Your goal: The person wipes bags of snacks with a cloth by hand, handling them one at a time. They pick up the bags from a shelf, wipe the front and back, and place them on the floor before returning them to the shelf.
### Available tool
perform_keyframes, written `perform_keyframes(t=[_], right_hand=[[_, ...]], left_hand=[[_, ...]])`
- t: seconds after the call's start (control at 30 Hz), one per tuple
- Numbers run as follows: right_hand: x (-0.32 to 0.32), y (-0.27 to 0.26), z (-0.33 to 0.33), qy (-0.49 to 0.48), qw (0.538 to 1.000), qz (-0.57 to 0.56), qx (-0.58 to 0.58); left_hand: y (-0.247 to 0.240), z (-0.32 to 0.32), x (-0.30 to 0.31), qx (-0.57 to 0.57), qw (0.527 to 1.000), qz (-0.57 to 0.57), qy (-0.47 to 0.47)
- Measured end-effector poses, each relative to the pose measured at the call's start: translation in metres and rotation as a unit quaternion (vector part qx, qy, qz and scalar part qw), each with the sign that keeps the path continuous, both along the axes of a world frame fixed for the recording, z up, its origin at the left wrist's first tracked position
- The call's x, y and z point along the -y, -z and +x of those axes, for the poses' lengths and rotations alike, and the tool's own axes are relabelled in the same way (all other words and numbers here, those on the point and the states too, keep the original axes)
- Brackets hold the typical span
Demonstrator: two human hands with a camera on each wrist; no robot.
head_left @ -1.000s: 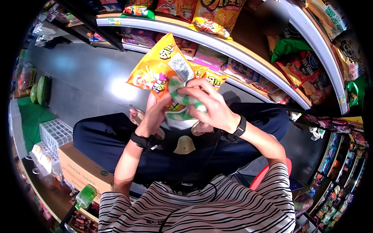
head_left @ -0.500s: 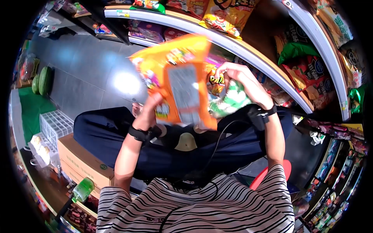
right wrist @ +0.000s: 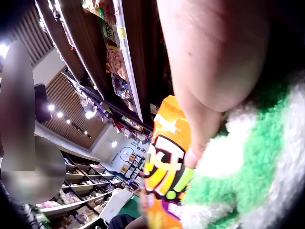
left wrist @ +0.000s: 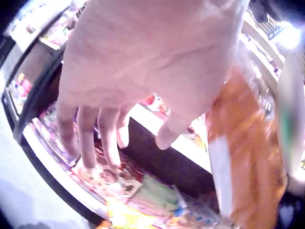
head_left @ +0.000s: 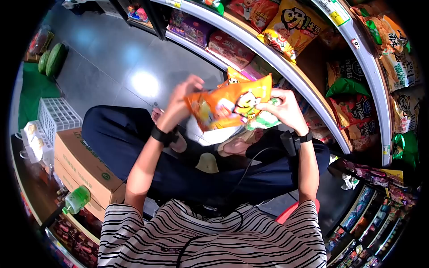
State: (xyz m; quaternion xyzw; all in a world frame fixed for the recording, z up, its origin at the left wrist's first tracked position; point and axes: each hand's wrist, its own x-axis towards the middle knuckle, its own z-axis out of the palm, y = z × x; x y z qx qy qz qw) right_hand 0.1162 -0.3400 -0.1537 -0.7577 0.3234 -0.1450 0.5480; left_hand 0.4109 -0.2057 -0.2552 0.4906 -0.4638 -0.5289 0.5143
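Note:
In the head view, an orange snack bag is held out level between my hands. My right hand pinches its right end, thumb on the printed side. A fluffy green-and-white cloth is bunched in that same hand, against the bag. My left hand is at the bag's left end, fingers loose and spread. The left wrist view shows nothing within the left fingers, with the orange bag off to the side. Another yellow-orange bag shows partly behind the held one.
A curved shelf with snack bags and boxes runs ahead and right. A white container is between the feet. To the left are a cardboard box, a white basket, a green bottle and green melons.
Half a second ago my left hand held the bag upright and the right held the cloth apart. Now the right hand grips the bag too, and the left has let go. The head view has shifted.

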Motion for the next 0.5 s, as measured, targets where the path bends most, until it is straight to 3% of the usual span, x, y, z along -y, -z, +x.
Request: perform_keyframes(t=[0.03, 0.07, 0.1, 0.13, 0.2, 0.3, 0.33, 0.47, 0.5], right_hand=[[-0.002, 0.006, 0.002, -0.002, 1.0, 0.002, -0.005], [-0.004, 0.011, 0.006, -0.002, 0.999, -0.03, -0.039], [-0.006, 0.018, 0.01, -0.003, 0.995, -0.064, -0.071], [-0.011, 0.035, 0.014, 0.014, 0.991, -0.094, -0.091], [-0.021, 0.074, 0.027, -0.006, 0.969, -0.148, -0.199], [-0.022, 0.13, 0.049, -0.078, 0.908, -0.239, -0.334], [-0.017, 0.152, 0.051, -0.087, 0.904, -0.254, -0.333], [0.002, 0.202, 0.057, -0.046, 0.9, -0.271, -0.339], [0.015, 0.212, 0.062, -0.03, 0.879, -0.291, -0.376]], left_hand=[[0.022, 0.014, 0.008, 0.029, 0.994, 0.086, -0.055], [0.011, 0.018, 0.011, 0.239, 0.962, 0.058, -0.115], [-0.004, 0.022, 0.012, 0.439, 0.882, 0.028, -0.169], [-0.017, 0.024, 0.015, 0.436, 0.883, 0.031, -0.172], [-0.036, 0.024, 0.016, 0.277, 0.938, 0.087, -0.188], [-0.037, 0.026, 0.017, 0.281, 0.94, 0.072, -0.179], [-0.039, 0.025, 0.015, 0.28, 0.941, 0.07, -0.18], [-0.043, 0.024, 0.008, 0.266, 0.946, 0.077, -0.165], [-0.043, 0.025, 0.011, 0.257, 0.951, 0.066, -0.16]])
